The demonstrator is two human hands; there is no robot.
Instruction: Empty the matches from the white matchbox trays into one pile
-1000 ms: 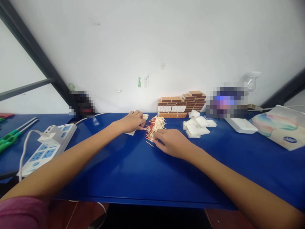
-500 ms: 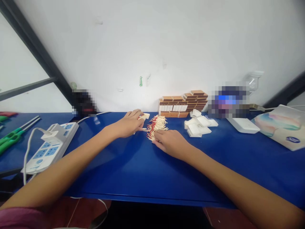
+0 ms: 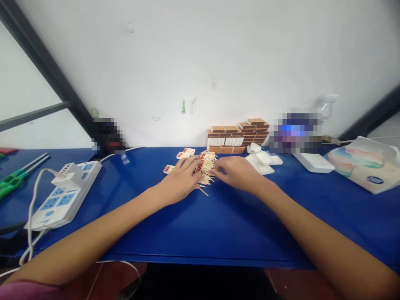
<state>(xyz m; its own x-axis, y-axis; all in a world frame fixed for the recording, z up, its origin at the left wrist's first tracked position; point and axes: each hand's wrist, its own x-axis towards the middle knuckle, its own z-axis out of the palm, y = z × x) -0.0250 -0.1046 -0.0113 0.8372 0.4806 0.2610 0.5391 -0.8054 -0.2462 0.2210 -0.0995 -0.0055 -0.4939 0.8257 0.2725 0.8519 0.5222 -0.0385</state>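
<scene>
A heap of loose matches (image 3: 207,168) with red heads lies on the blue table. My left hand (image 3: 183,177) rests flat against the heap's left side, fingers stretched over the red heads. At the right edge of the heap my right hand (image 3: 239,171) has its fingers curled together, the tips touching the match ends; whatever is between them is hidden. Beyond my left hand lie white matchbox trays (image 3: 186,152) filled with matches, and another filled tray (image 3: 168,169) sits left of its fingers. Past my right hand is a jumble of white trays (image 3: 262,158).
Brown matchboxes (image 3: 226,149) stand stacked against the wall. A white power strip (image 3: 67,196) with a plugged-in cable lies left, beside green-handled tools (image 3: 14,181). On the right are a white box (image 3: 314,162) and a tissue pack (image 3: 364,164). The table's front edge (image 3: 200,260) runs near me.
My left hand has moved right and nearer me, from the filled trays to the heap, uncovering those trays. My right hand has shifted right and away from me, to the heap's right edge.
</scene>
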